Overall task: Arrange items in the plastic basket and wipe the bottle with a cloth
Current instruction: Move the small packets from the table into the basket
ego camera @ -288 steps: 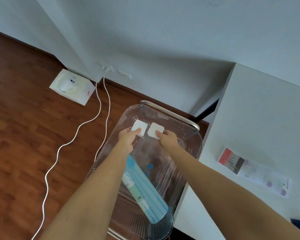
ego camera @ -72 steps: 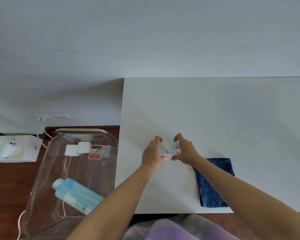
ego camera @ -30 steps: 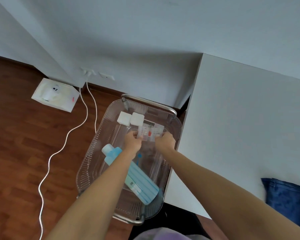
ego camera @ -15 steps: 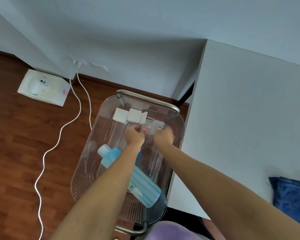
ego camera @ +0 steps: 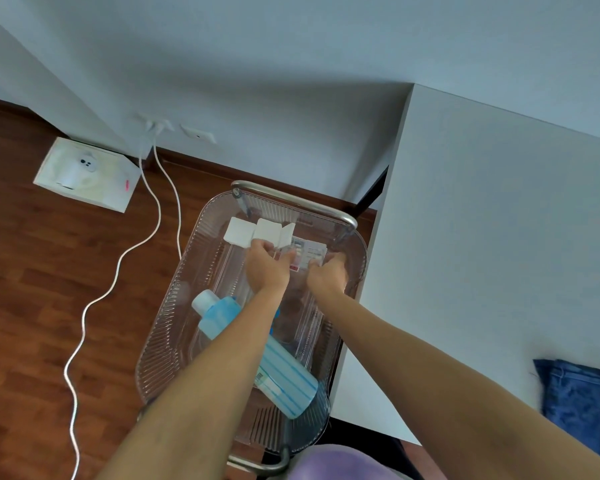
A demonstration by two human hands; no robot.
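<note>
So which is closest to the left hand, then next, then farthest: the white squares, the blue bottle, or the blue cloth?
From the left hand:
1. White squares, touching its fingers at the basket's far end.
2. Blue bottle, lying under that forearm, nearer the person.
3. Blue cloth, far right on the white table.

Bottle (ego camera: 257,355) in basket (ego camera: 163,341) — table (ego camera: 482,254) rightward

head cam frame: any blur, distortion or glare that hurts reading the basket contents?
Head view: wide-angle bend, wall and table edges lean; soft, even daylight, no hard shadows. The clear plastic basket shows pale reflections on its ribbed walls. Print on the packet held by left hand and right hand is too soft to read. Blue cloth blurs at the frame edge.
</note>
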